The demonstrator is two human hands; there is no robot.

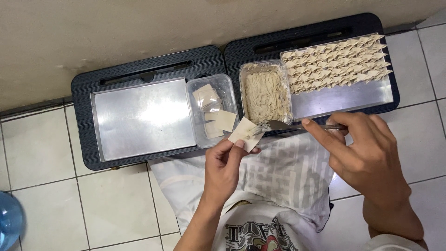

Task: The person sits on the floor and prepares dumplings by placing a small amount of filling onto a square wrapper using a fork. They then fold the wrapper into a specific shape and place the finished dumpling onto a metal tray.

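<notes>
wrapper: thin square sheet of pale dough, held above the near edge of the filling tub, between the tub and the person's lap.
left hand: nearest the camera; fingertips pinched on the near corner of the wrapper, holding it out flat.
right hand: near and right of the filling tub; fingers closed round the handle of the fork.
fork: metal, lying level along the near rim of the filling tub; tip touching the wrapper, with a small dab of filling on it.
handling: judged light, limp and easily torn; likely tacky where filling touches. best held by one dry corner or supported from beneath on the fingers, away from the centre.
cloth: pale patterned fabric across the lap, just near of the filling tub.
filling tub: clear rectangular container of beige paste.
wrapper tub: clear container just left of the filling tub, holding loose square sheets.
empty tray: metal, further left of the filling tub, on a black lap desk.
folded pieces: rows on a metal tray right of and beyond the filling tub.
</notes>
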